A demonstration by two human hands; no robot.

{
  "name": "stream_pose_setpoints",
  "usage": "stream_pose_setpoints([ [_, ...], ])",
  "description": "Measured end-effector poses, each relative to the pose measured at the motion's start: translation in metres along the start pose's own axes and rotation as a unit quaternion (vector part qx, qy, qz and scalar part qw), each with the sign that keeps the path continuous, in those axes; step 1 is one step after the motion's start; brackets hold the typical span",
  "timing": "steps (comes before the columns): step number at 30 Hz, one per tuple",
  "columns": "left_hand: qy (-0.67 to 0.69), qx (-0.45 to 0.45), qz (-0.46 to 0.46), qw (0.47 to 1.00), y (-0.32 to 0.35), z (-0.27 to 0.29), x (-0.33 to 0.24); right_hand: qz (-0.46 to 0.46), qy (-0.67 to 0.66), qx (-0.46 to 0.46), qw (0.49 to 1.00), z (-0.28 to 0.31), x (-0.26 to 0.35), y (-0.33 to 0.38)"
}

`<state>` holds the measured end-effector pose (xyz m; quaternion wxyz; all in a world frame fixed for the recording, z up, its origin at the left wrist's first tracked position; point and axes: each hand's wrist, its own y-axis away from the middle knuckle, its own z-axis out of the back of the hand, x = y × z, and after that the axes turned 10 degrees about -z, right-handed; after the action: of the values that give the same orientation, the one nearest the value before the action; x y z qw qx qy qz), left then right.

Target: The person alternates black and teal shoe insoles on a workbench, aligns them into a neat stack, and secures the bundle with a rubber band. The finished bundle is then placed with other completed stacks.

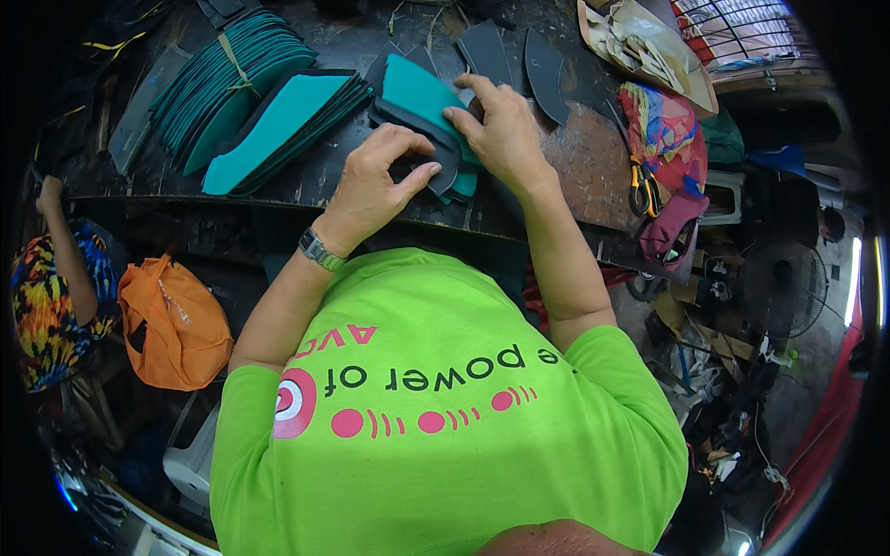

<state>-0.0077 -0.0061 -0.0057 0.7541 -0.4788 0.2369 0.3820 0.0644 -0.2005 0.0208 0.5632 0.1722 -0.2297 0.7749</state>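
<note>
My right hand (505, 134) rests its thumb and fingertips on the right edge of a teal cut piece (417, 91), gripping it there. Below that piece lies a curved dark piece (443, 153), with more teal showing under its lower end. My left hand (375, 181), a watch on its wrist, is beside the dark piece. Its thumb and forefinger are apart at that piece's edge; whether they touch it I cannot tell. To the left are a fanned stack of teal pieces (278, 130) and a tied bundle of teal and dark pieces (232, 79).
Loose dark cut pieces (545, 74) lie at the far side of the worn table (593, 167). Yellow-and-black scissors (643, 188), a maroon pouch (672, 227) and a colourful cloth bag (663, 130) are at right. An orange bag (176, 324) hangs left, near another person's arm (72, 250).
</note>
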Motion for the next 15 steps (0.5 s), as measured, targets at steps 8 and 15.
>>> stream_pose_setpoints([
  [8, -0.047, 0.014, -0.004, 0.999, 0.002, -0.005, 0.001, 0.018, 0.106, -0.124, 0.986, 0.003, -0.019, -0.017],
  [15, -0.053, 0.015, -0.014, 0.998, 0.002, -0.005, 0.001, -0.068, 0.261, -0.045, 0.962, -0.005, -0.017, -0.042],
])
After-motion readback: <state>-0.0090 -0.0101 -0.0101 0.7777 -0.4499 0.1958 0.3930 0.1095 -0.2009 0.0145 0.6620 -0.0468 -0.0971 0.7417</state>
